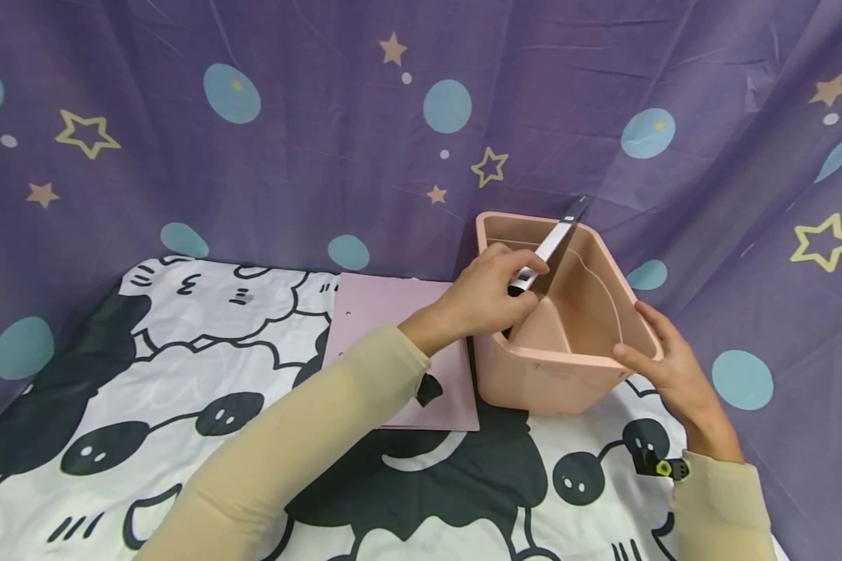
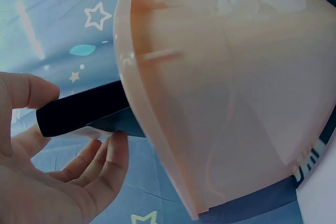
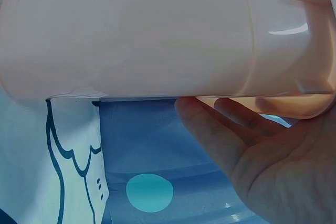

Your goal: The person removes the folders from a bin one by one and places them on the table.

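Beige left sleeve up front; left hand is clamped on a black-and-white bar, slanted over the mouth of a pink bin. Right hand grips the bin's right rim, pink sheet lying just left.

On a black-and-white printed cloth, a peach open-topped plastic bin stands just right of a flat pink rectangular sheet; a purple patterned curtain hangs behind both. In the left hand, a long black-and-white bar slants over the bin, perhaps partly inside.
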A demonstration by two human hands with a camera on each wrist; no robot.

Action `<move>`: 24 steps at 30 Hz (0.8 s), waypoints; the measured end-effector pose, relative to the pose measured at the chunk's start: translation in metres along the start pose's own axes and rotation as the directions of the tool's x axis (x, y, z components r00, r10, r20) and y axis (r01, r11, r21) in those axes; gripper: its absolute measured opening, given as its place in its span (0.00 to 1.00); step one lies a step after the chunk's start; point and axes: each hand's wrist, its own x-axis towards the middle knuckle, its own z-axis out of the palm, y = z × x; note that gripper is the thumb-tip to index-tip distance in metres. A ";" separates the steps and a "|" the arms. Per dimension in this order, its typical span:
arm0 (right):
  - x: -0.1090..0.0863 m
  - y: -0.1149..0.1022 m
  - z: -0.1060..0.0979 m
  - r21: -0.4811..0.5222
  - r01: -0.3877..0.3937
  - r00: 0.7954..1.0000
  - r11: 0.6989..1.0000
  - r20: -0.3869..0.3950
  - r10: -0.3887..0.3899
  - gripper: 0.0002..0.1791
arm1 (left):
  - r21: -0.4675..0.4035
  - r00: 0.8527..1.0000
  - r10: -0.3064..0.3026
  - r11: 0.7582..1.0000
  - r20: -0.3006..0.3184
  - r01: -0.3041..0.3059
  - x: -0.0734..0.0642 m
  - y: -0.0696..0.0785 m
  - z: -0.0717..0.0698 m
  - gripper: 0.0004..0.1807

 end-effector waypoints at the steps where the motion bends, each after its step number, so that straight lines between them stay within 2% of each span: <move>1: 0.000 0.000 0.000 -0.001 0.000 1.000 1.000 0.000 0.000 0.44 | 0.010 1.000 -0.008 1.000 0.019 0.007 0.002 0.001 -0.001 0.19; 4: 0.000 0.000 0.000 0.002 -0.004 1.000 1.000 0.001 0.004 0.44 | 0.058 0.993 -0.047 0.997 0.105 0.042 0.009 0.006 -0.004 0.19; 8: 0.000 0.000 0.000 0.004 -0.006 1.000 1.000 0.002 0.006 0.44 | 0.107 0.973 -0.079 0.993 0.215 0.057 0.021 0.008 -0.009 0.21; 10: 0.000 0.000 0.000 0.005 -0.005 1.000 1.000 0.003 0.005 0.44 | 0.107 0.967 -0.077 0.993 0.244 0.052 0.026 0.007 -0.010 0.22; 18: 0.001 -0.001 0.000 -0.006 -0.001 1.000 1.000 -0.001 0.001 0.44 | 0.130 0.957 -0.091 0.990 0.275 0.057 0.030 0.003 -0.009 0.24; 24: 0.000 0.000 -0.001 -0.003 -0.006 1.000 1.000 -0.001 0.006 0.44 | 0.070 0.949 -0.095 0.995 0.300 0.077 0.036 0.000 -0.014 0.25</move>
